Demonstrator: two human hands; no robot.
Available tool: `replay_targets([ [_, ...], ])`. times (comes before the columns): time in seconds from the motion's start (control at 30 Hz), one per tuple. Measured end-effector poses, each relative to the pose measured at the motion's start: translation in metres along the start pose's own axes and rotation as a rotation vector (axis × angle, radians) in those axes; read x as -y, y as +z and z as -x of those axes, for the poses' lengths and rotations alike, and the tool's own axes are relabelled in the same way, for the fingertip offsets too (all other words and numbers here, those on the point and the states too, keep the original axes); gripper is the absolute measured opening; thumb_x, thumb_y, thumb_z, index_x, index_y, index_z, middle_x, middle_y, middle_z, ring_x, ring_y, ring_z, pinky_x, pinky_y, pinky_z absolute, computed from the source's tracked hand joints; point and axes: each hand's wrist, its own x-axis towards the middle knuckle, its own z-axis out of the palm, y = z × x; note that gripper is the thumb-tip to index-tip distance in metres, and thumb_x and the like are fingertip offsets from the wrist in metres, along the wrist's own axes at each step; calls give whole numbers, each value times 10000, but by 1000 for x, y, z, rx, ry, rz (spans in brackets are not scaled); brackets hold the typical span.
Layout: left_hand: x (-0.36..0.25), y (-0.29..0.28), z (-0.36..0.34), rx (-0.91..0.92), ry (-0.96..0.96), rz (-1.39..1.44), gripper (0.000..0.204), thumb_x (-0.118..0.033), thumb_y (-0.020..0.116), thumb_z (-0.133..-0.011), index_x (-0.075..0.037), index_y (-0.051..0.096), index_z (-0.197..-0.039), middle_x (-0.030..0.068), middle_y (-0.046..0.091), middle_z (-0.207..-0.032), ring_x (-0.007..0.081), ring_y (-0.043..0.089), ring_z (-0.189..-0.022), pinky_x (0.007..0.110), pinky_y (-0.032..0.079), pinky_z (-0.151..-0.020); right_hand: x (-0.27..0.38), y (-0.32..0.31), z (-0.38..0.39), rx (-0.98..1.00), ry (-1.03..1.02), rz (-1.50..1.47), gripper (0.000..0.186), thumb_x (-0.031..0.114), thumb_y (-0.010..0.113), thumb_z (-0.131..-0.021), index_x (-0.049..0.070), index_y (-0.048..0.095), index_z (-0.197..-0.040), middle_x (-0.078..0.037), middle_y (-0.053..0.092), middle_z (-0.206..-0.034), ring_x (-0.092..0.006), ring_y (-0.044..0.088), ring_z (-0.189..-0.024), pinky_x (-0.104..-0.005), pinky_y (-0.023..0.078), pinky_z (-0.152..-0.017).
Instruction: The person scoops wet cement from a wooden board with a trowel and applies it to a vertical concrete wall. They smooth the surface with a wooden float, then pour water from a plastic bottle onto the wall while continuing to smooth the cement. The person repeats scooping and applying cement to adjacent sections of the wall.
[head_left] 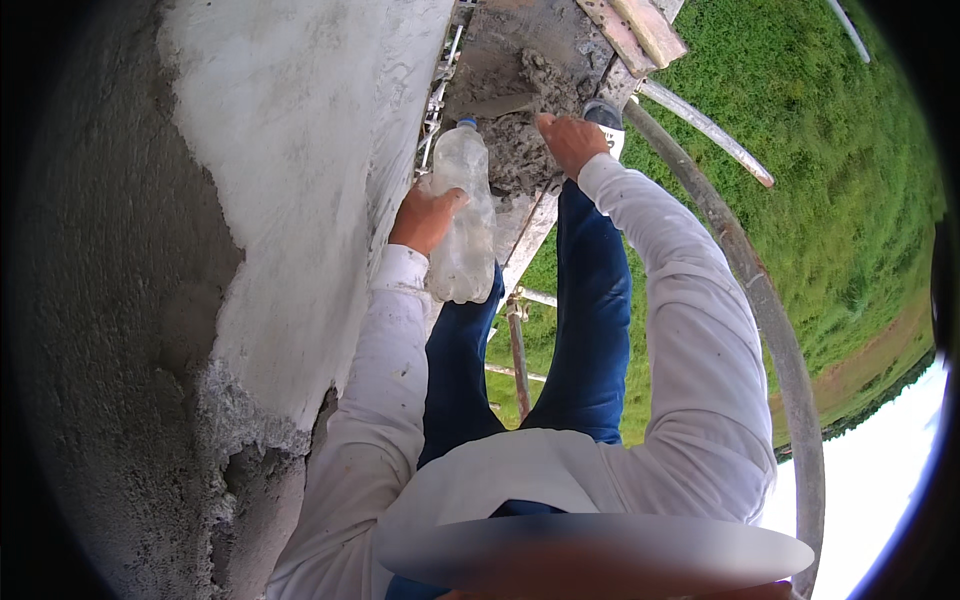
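Head view: both forearms, in white sleeves, reach forward from the body, the right arm bowed outward at the elbow and the left running straighter beside the wall. The left hand [428,215] is wrapped around the side of a clear plastic bottle, thumb across its front, the remaining fingers mostly hidden. The right hand [573,143] is farther forward, its fingers curled in and thumb toward the left; whether it grips anything cannot be told.

Close along the left hand's outer side rises a wall [300,130], pale and smooth nearby, rough and grey farther left. Ahead of the left hand and just left of the right hand, a heap of wet mortar [520,155] lies on a board [520,35]. A shoe [604,116] shows just beyond the right hand, with the blue trousers [590,290] below it. Flat slabs [640,35] lie ahead and to the right of that hand, while a scaffold pole [745,255] passes outside the right arm, with grass [800,150] beyond.

The bottle [463,235] is between the hands, touching only the left, its blue cap [467,122] pointing forward beside the mortar, apart from the right hand.
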Motion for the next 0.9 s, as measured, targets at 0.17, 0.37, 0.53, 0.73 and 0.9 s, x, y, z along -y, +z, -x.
replay_targets([
  [0.17,7,7,-1,-44,26,-106,568,-337,730,-794,44,699,-1214,205,752,-1022,340,720,-923,434,546,-853,40,50,22,105,236,-54,203,117,493,-1043,65,509,-1239,-210,735,-1093,-363,764,-980,-468,625,-782],
  [0.37,8,6,5,49,-57,-137,603,-396,730,-788,39,719,-1206,251,747,-1111,376,723,-1020,430,537,-947,58,-5,41,20,260,-317,221,116,507,-1014,13,536,-1207,-221,762,-1046,-395,755,-982,-494,606,-810],
  [0.53,16,4,13,19,-80,-245,657,-435,740,-752,79,727,-1161,296,736,-1146,398,718,-1100,421,533,-1003,30,-101,191,-244,403,-365,270,160,567,-946,31,523,-1179,-244,735,-856,-454,732,-822,-573,571,-718],
  [0.73,31,4,22,106,-70,-186,709,-452,748,-714,75,720,-1187,277,726,-1214,392,707,-1133,416,530,-1009,27,-225,404,-584,750,-316,249,168,627,-937,54,512,-1127,-255,663,-810,-476,669,-737,-523,513,-647],
  [0.9,25,-6,37,124,5,-300,729,-443,759,-711,70,708,-1225,265,725,-1228,370,708,-1138,396,529,-1003,22,-261,477,-792,859,-264,239,168,611,-944,48,490,-1111,-266,641,-858,-522,618,-757,-510,480,-655],
])
